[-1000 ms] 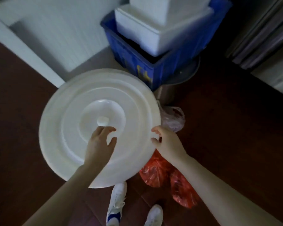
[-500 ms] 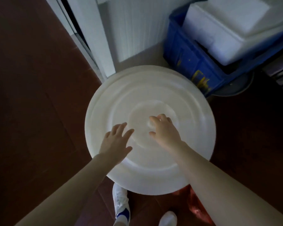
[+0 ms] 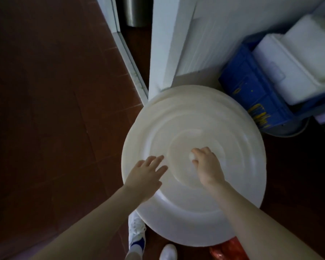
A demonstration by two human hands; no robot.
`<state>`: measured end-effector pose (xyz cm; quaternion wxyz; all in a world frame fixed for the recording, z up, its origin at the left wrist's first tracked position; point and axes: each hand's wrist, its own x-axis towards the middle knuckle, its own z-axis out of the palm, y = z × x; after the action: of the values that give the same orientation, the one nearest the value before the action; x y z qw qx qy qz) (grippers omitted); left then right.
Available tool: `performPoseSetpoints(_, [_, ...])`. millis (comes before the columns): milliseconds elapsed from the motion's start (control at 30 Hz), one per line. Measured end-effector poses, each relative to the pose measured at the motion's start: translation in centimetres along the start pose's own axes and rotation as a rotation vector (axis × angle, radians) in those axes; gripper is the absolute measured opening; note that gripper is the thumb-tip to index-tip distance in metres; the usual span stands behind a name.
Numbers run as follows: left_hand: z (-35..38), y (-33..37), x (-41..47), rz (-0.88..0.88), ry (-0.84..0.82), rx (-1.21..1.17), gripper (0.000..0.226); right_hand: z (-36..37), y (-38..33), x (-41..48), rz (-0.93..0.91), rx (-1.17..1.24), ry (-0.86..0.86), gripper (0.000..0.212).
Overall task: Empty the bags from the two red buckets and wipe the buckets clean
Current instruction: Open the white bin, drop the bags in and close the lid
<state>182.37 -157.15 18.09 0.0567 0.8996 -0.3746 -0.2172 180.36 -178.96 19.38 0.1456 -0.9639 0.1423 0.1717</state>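
Left hand (image 3: pixel 144 175) spread open over white lid (image 3: pixel 204 212), right hand (image 3: pixel 206 166) pinching its knob (image 3: pixel 192 156); brown tiled floor (image 3: pixel 45 109)

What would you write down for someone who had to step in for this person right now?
Right hand pinches the small knob at the middle of the white lid.
Left hand is open, fingers spread over the lid's left part; contact unclear.
A red bag lies on the floor by the lid's near edge, beside the shoes.
No red bucket shows; emptying and wiping cannot be judged done.
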Motion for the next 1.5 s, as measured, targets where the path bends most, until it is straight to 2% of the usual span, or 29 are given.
performPoseSetpoints(200, [-0.9,-0.2,-9.9,-0.128,0.239,-0.082,0.049,0.1,-6.0,-4.7,-0.218,0.024,0.006,0.027])
performPoseSetpoints(367, [0.9,1.4,-19.2,-0.412,0.373,-0.178,0.051,1.6,-12.6,-9.2,-0.42,0.02,-0.003,0.029])
performPoseSetpoints(533, [5.1,2.3,-27.8,-0.634,0.388,-0.245,0.06,5.5,-18.8,-12.8,-0.631,-0.022,-0.081,0.03])
performPoseSetpoints(733, [11.7,1.5,-35.9,-0.78,0.309,-0.333,0.066,13.1,-25.0,-16.3,-0.845,-0.143,-0.263,0.033])
performPoseSetpoints(833, [15.3,0.3,-38.0,-0.859,0.251,-0.383,0.062,17.5,-27.1,-17.0,-0.895,-0.205,-0.32,0.031])
performPoseSetpoints(1033, [23.0,-4.2,-38.1,-0.851,0.09,-0.375,0.059,26.7,-28.2,-15.0,-0.878,-0.311,-0.384,0.028])
performPoseSetpoints(1200, [31.1,-8.9,-34.4,-0.784,0.077,-0.413,0.056,36.0,-26.8,-10.7,-0.863,-0.347,-0.434,0.027])
performPoseSetpoints(1400, [42.4,-14.3,-28.6,-0.736,-0.055,-0.395,0.057,47.5,-23.8,-4.6,-0.862,-0.343,-0.468,0.026])
performPoseSetpoints(1500, [45.7,-16.2,-26.6,-0.688,-0.129,-0.354,0.058,51.5,-22.8,-2.2,-0.8,-0.275,-0.465,0.025])
